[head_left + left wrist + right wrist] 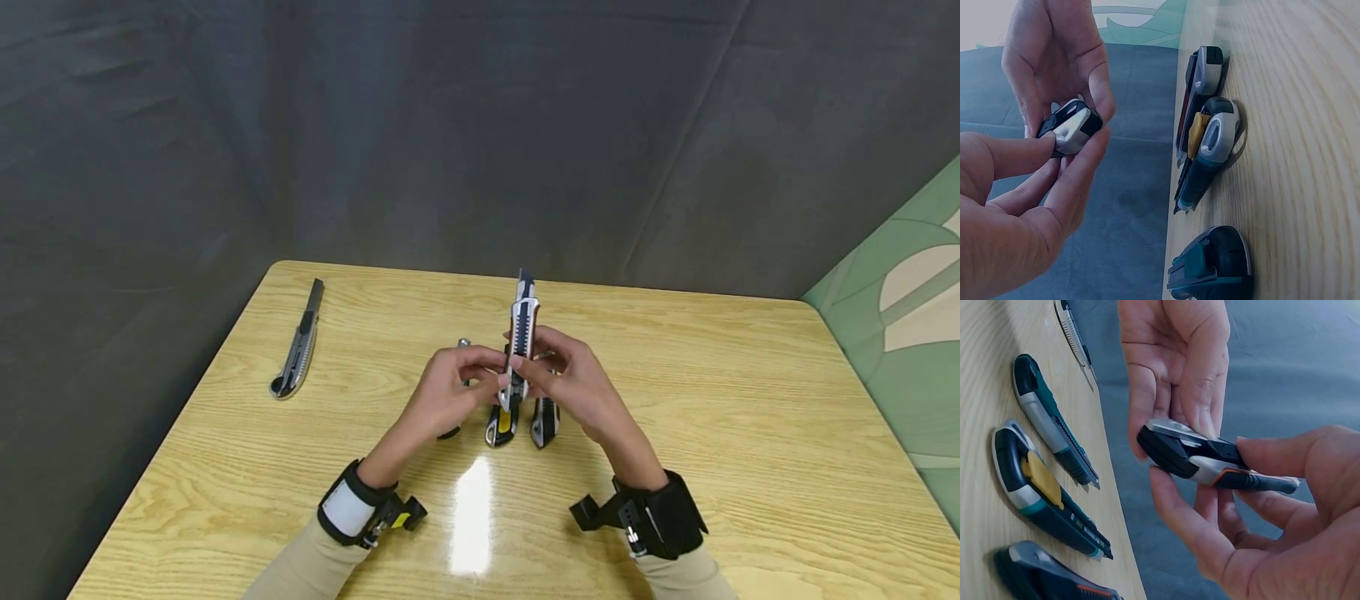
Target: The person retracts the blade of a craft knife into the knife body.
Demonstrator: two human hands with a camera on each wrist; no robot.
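Observation:
Both hands hold up one silver-and-black utility knife (523, 325) above the table, its blade tip pointing away. My left hand (450, 392) pinches the lower end between thumb and fingers, as the left wrist view also shows. Higher on the handle, my right hand (581, 383) grips with the thumb on the front and fingers behind. Orange trim runs along the held knife (1210, 472) in the right wrist view. Beneath the hands lie a utility knife with a yellow slider (1044, 481), a green-and-silver one (1054, 425) and a dark one with an orange line (1054, 575).
A silver-and-black utility knife (296, 358) with its blade out lies apart at the table's left. The wooden table (750, 433) meets a dark curtain (465, 142) at its far edge. A green patterned cloth (900, 333) hangs at the right.

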